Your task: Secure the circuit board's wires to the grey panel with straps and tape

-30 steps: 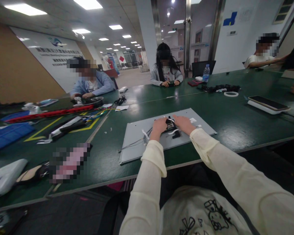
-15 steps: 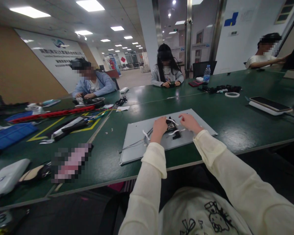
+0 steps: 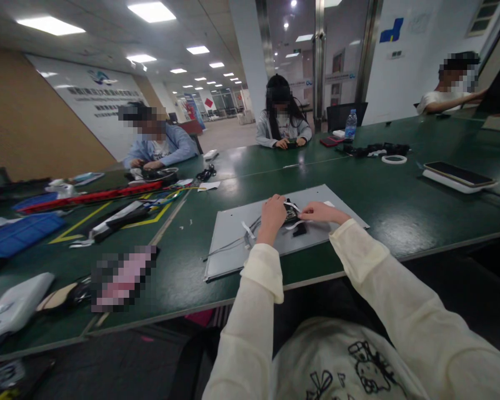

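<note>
A light grey flat panel (image 3: 229,233) lies on the green table in front of me. On it sits a small circuit board (image 3: 290,213) in a black frame, with white ribbon strips (image 3: 293,226) around it. My left hand (image 3: 272,218) is closed on the board's left edge; its fingertips are partly hidden. From the right, my right hand (image 3: 323,212) pinches at the end of a white strip at the board's right side. Thin grey cables (image 3: 233,243) trail off to the left. A black piece (image 3: 300,230) shows just below the board.
To the left are a blue tray (image 3: 23,233), a long red strip (image 3: 95,195) and a white device (image 3: 16,305). A phone on a white stand (image 3: 458,176), a tape roll (image 3: 394,159) and a water bottle (image 3: 350,125) stand right. Several people sit around the table.
My right hand has moved left and down from above the panel, and its fingers have closed at the white strip by the board. My left hand stays nearly in place.
</note>
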`<state>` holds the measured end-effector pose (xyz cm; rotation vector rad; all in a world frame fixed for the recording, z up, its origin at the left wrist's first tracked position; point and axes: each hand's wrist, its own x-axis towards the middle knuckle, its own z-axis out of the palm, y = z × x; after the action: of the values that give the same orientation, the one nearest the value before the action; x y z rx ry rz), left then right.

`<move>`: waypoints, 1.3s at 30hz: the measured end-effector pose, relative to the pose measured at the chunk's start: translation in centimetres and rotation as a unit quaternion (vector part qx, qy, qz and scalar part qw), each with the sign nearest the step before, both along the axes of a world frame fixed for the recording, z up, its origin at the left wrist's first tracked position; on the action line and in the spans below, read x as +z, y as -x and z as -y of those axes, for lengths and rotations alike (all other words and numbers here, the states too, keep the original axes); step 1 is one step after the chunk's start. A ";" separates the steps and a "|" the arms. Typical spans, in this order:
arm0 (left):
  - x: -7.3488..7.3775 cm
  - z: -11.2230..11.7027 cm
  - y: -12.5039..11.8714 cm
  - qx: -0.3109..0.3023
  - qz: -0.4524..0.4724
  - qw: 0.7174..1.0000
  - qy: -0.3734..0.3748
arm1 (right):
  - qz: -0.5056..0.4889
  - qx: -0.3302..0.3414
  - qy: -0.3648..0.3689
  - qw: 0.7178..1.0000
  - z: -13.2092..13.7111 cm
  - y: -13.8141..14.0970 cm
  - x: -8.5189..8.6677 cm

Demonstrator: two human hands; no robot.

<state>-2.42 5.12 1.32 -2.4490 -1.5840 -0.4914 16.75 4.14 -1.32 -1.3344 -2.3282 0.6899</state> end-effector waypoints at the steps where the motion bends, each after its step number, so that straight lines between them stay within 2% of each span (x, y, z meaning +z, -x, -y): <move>1: 0.0 0.0 0.0 -0.002 0.003 1.000 0.001 | -0.004 0.002 0.008 1.000 0.0 0.0 0.0; 6: -0.2 0.1 -0.2 -0.022 0.044 0.999 0.003 | -0.048 0.006 0.050 0.998 0.2 -0.2 0.2; 9: -0.5 -0.2 -0.4 -0.047 0.113 0.992 0.008 | -0.097 -0.008 0.083 0.992 0.6 -0.2 0.8; 14: 0.1 0.0 -0.7 -0.109 0.257 0.957 0.077 | -0.213 -0.030 0.113 0.970 1.6 -0.1 2.0; 17: 0.9 0.6 -0.7 -0.130 0.293 0.938 0.133 | -0.243 -0.047 0.124 0.961 1.8 0.0 2.4; 22: 1.3 1.5 -0.3 -0.157 0.271 0.919 0.239 | -0.242 -0.064 0.107 0.962 1.7 -0.3 2.6; 24: 1.2 1.6 -0.1 -0.158 0.255 0.919 0.257 | -0.218 -0.067 0.104 0.968 1.6 -0.4 2.6; 30: 0.2 2.0 0.4 -0.092 0.187 0.951 0.229 | -0.160 -0.069 0.095 0.980 1.6 0.0 2.1; 34: -0.2 2.7 0.4 -0.040 0.139 0.968 0.204 | -0.104 -0.064 0.027 0.992 1.6 0.3 1.5; 39: 0.0 3.7 0.3 -0.026 0.065 0.984 0.163 | -0.034 -0.053 -0.062 0.996 1.5 0.5 1.1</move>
<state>-2.71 1.41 1.27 -2.7530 -1.7811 -0.4388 16.26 2.64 -0.26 -1.3464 -2.1906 0.5417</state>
